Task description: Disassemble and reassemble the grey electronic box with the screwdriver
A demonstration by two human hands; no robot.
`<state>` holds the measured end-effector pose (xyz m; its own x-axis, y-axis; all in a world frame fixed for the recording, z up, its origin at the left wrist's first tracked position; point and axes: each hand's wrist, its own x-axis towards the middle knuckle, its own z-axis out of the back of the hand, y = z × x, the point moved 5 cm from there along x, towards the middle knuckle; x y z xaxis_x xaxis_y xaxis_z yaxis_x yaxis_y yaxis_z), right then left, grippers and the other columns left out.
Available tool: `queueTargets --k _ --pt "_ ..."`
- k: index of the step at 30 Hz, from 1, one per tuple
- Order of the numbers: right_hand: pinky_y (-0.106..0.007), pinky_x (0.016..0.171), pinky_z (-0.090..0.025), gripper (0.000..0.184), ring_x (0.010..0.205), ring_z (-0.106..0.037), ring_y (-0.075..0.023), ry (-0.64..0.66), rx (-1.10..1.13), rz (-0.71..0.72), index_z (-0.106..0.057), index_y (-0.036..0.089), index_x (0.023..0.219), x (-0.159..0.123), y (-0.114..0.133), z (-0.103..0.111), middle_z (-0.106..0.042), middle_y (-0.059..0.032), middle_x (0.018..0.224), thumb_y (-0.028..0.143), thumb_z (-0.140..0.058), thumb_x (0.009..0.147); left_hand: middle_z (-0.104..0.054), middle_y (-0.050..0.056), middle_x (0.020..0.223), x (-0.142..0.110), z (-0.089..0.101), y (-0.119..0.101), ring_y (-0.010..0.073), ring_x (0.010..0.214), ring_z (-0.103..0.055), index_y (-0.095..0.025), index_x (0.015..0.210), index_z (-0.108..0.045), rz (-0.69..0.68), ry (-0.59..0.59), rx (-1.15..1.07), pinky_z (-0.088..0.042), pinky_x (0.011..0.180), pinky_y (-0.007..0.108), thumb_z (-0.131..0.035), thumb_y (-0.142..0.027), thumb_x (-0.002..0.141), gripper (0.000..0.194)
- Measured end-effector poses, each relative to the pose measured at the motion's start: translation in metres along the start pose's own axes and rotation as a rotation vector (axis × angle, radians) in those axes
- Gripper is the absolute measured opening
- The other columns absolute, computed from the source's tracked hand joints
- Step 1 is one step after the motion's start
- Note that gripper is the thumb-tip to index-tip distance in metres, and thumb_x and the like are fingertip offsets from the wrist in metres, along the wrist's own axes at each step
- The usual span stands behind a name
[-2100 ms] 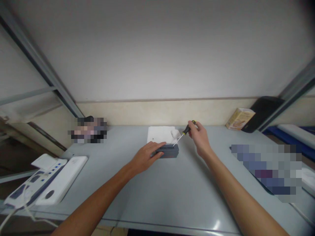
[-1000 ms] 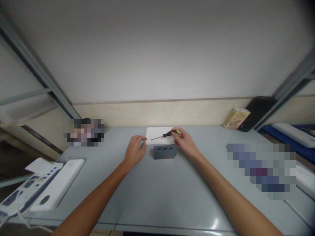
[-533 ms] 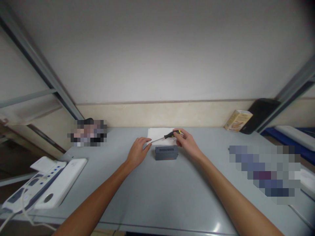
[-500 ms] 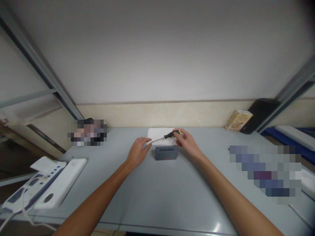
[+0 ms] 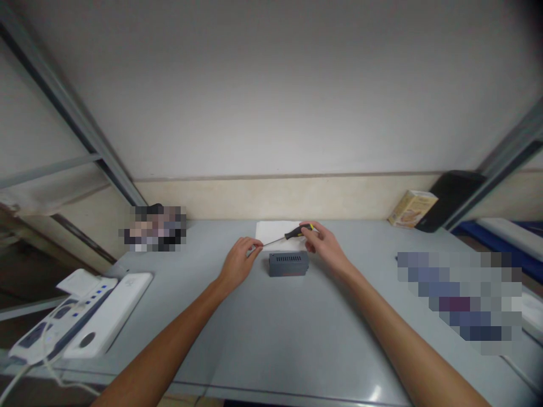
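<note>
A screwdriver (image 5: pixel 294 232) with a black and yellow handle is held by that handle in my right hand (image 5: pixel 324 246). Its thin shaft slants down to the left. At the shaft's tip, the thumb and fingers of my left hand (image 5: pixel 241 260) are pinched together; whether a small part is also between them is too small to tell. Just below the screwdriver, a dark grey slotted box (image 5: pixel 289 264) stands on the grey table (image 5: pixel 271 322), touched by neither hand. Behind it lies white paper (image 5: pixel 271 229), partly covered by the screwdriver and my right hand.
On the left lie a white power strip (image 5: pixel 63 316) with a cable and a flat white device (image 5: pixel 112 316). A yellowish carton (image 5: pixel 412 209) and a black case (image 5: pixel 452 198) lean at the back right. Blurred items sit at the back left and on the right.
My left thumb and fingers have closed together at the screwdriver's tip, where they were apart before. My right hand keeps its hold on the handle, and the grey box stays put.
</note>
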<state>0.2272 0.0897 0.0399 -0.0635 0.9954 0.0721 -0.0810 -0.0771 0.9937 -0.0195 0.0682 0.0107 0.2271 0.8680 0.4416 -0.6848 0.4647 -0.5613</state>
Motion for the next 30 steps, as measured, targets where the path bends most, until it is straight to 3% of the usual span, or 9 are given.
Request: queueTargets --k 17,30 --pt "-0.027 0.056 -0.034 0.055 0.054 -0.047 -0.0137 -0.011 0.010 0.004 -0.067 0.018 0.108 -0.0019 0.0063 0.0004 -0.054 0.0046 0.055 0.062 -0.069 0.075 -0.068 0.005 0.100 -0.0009 -0.0008 0.0016 0.0206 0.093 -0.060 -0.020 0.104 -0.067 0.034 0.012 -0.010 -0.049 0.089 0.036 -0.055 -0.032 0.101 0.017" --pt "-0.027 0.057 -0.033 0.050 0.055 -0.047 -0.0136 0.005 -0.006 0.021 -0.068 0.019 0.110 0.0011 0.0003 0.0011 -0.053 0.0049 0.055 0.059 -0.068 0.080 -0.067 0.004 0.094 -0.0001 0.0042 -0.0043 0.0208 0.092 -0.059 -0.020 0.095 -0.066 0.001 -0.010 0.041 -0.049 0.087 0.036 -0.055 -0.033 0.101 0.017"
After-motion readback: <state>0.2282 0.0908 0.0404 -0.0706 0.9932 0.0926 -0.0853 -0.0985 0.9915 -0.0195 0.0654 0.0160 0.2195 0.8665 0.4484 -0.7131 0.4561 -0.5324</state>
